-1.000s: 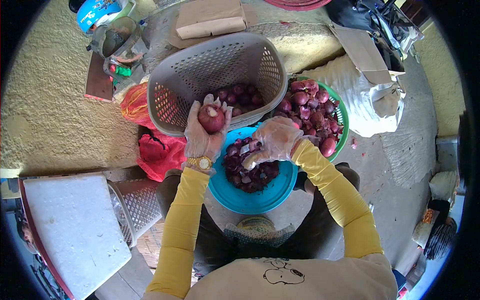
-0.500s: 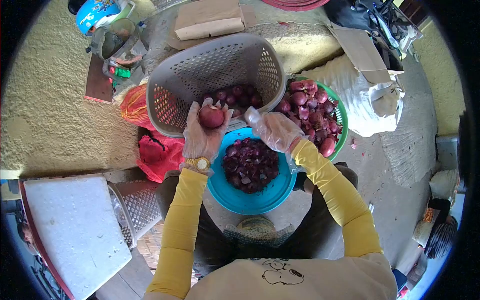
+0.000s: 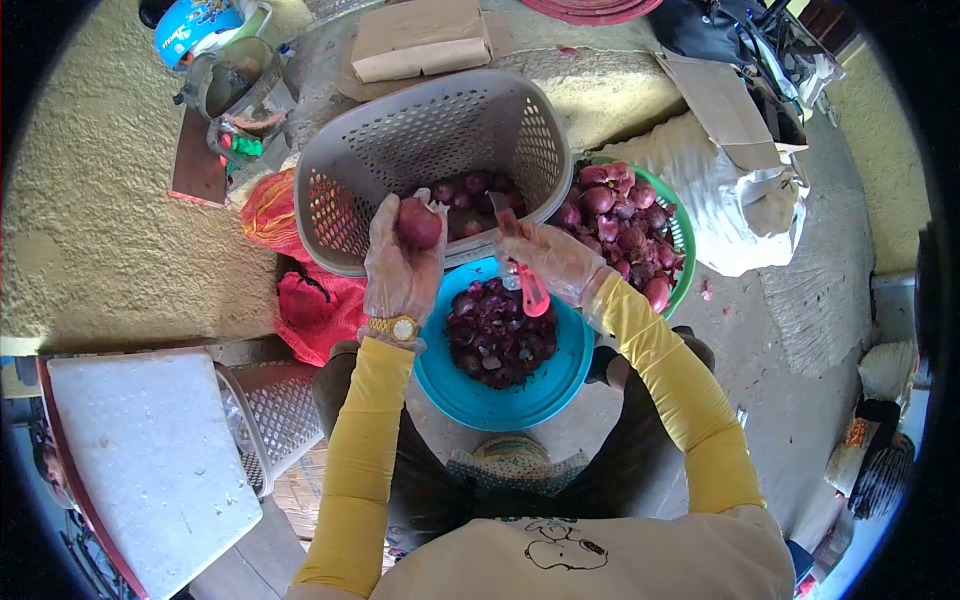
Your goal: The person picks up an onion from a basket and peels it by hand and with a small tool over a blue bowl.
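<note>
By the basket point(image 3: 400, 140), left grip point(image 3: 398, 272) cups an onion point(image 3: 420, 223); right grip point(image 3: 555, 258) clasps a knife point(image 3: 534, 293) partly over the basin point(image 3: 500, 408).

Yellow sleeves point(image 3: 680, 395), clear gloves point(image 3: 390, 285), gold watch point(image 3: 403, 328), cartoon-print shirt point(image 3: 565, 555), dark trousers point(image 3: 650, 450)

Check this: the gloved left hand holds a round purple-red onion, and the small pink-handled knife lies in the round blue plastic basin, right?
Not quite: the head view shows the small pink-handled knife gripped in the gloved right hand, not lying in the basin. The gloved left hand does hold the onion.
</note>
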A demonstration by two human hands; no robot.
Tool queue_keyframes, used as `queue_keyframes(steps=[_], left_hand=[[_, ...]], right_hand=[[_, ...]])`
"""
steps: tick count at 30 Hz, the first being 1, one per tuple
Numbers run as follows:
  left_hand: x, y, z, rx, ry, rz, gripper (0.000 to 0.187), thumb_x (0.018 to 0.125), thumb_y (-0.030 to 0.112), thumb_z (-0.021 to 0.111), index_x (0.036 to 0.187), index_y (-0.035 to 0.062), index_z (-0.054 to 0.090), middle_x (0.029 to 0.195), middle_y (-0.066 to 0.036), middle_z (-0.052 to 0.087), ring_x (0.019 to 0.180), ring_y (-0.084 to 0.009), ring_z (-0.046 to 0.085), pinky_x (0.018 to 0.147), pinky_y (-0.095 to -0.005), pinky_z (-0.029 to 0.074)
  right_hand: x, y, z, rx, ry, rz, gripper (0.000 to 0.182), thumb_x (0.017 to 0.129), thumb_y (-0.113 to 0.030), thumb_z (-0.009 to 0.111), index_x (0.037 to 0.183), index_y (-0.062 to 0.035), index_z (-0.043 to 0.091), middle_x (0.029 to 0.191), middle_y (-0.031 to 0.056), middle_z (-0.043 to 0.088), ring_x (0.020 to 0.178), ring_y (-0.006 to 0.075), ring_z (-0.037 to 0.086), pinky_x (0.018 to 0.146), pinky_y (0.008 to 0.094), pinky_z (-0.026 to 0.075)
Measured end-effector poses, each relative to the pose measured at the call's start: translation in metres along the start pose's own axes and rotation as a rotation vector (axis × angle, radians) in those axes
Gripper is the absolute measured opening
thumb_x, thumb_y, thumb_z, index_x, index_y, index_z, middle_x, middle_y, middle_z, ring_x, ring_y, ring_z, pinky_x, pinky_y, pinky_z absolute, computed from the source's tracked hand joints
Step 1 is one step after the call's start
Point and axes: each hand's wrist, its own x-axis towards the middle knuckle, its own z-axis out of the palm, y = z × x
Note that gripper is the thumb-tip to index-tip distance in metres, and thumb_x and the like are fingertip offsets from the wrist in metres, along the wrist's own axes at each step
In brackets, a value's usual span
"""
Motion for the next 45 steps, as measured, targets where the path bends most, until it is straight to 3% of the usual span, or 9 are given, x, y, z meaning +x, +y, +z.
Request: queue_keyframes(steps=[8,11,17,20,22,24,26,35,45], left_hand=[[-0.006,0.005,0.000,-0.153,0.094,-0.158,0.041,0.104,0.033,0.058,0.121,-0.0035,0.053,0.125,-0.021,0.056,0.119,-0.0350,0.056,0.107,-0.0540,0.051],[-0.004,0.003,0.000,-0.054,0.112,-0.120,0.040,0.104,0.032,0.058,0.122,-0.0025,0.053,0.123,-0.020,0.056,0.118,-0.0343,0.056,0.106,-0.0538,0.052],[-0.002,-0.001,-0.003,0.177,-0.056,-0.067,0.043,0.104,0.035,0.059,0.126,-0.0012,0.055,0.121,-0.014,0.058,0.115,-0.0286,0.058,0.096,-0.0493,0.057],[-0.010,-0.004,0.010,0.174,-0.073,-0.163,0.046,0.106,0.040,0.053,0.128,-0.0001,0.058,0.115,-0.014,0.064,0.105,-0.0273,0.063,0.095,-0.0441,0.057],[-0.014,-0.005,0.011,0.281,-0.275,-0.236,0.055,0.108,0.046,0.046,0.136,0.0002,0.055,0.112,-0.013,0.066,0.103,-0.0253,0.063,0.090,-0.0415,0.058],[-0.016,-0.010,0.015,0.365,-0.287,-0.201,0.056,0.109,0.047,0.041,0.134,-0.0001,0.056,0.115,-0.012,0.065,0.102,-0.0279,0.065,0.092,-0.0403,0.057],[-0.021,-0.013,0.023,0.522,-0.266,-0.133,0.057,0.110,0.048,0.039,0.134,-0.0013,0.056,0.117,-0.013,0.066,0.105,-0.0259,0.065,0.092,-0.0402,0.056],[-0.025,-0.018,0.021,0.494,-0.311,-0.149,0.056,0.111,0.046,0.038,0.122,-0.0030,0.065,0.127,-0.014,0.065,0.112,-0.0238,0.064,0.099,-0.0381,0.052],[-0.019,-0.020,0.014,0.431,-0.362,-0.118,0.053,0.111,0.043,0.040,0.122,-0.0026,0.065,0.129,-0.014,0.065,0.116,-0.0236,0.062,0.100,-0.0375,0.052]], right_hand=[[-0.002,0.003,-0.008,0.300,0.125,0.050,0.021,0.107,-0.029,0.054,0.118,-0.0107,0.056,0.095,0.0006,0.058,0.086,0.0126,0.059,0.080,0.0350,0.056],[0.001,0.011,-0.011,0.360,0.012,0.114,0.025,0.107,-0.033,0.055,0.122,-0.0125,0.056,0.095,-0.0004,0.057,0.086,0.0139,0.060,0.078,0.0378,0.057],[-0.009,-0.014,0.005,0.258,0.189,0.097,0.029,0.105,-0.039,0.059,0.116,-0.0119,0.058,0.092,-0.0016,0.054,0.077,0.0120,0.057,0.067,0.0314,0.054],[-0.014,-0.020,0.007,0.071,0.245,-0.071,0.029,0.107,-0.031,0.055,0.123,-0.0075,0.060,0.099,0.0053,0.060,0.086,0.0172,0.062,0.073,0.0387,0.055],[-0.028,-0.032,0.011,-0.745,0.238,-0.280,0.037,0.104,-0.035,0.061,0.122,-0.0032,0.063,0.100,0.0103,0.066,0.081,0.0182,0.065,0.069,0.0399,0.052],[-0.046,-0.051,0.027,-0.525,0.346,-0.137,0.046,0.095,-0.044,0.071,0.110,-0.0007,0.069,0.084,0.0131,0.068,0.071,0.0248,0.066,0.066,0.0431,0.050],[-0.051,-0.054,0.030,-0.759,0.367,-0.276,0.051,0.090,-0.053,0.075,0.095,-0.0030,0.068,0.071,0.0023,0.060,0.063,0.0158,0.052,0.062,0.0367,0.046],[-0.025,-0.041,0.030,-1.162,0.577,-0.414,0.075,0.074,-0.073,0.076,0.084,0.0009,0.069,0.076,0.0258,0.066,0.078,0.0455,0.066,0.074,0.0506,0.052],[-0.026,-0.049,0.036,-1.081,0.542,-0.257,0.073,0.072,-0.073,0.076,0.092,-0.0026,0.074,0.081,0.0262,0.069,0.085,0.0449,0.068,0.081,0.0497,0.053]])
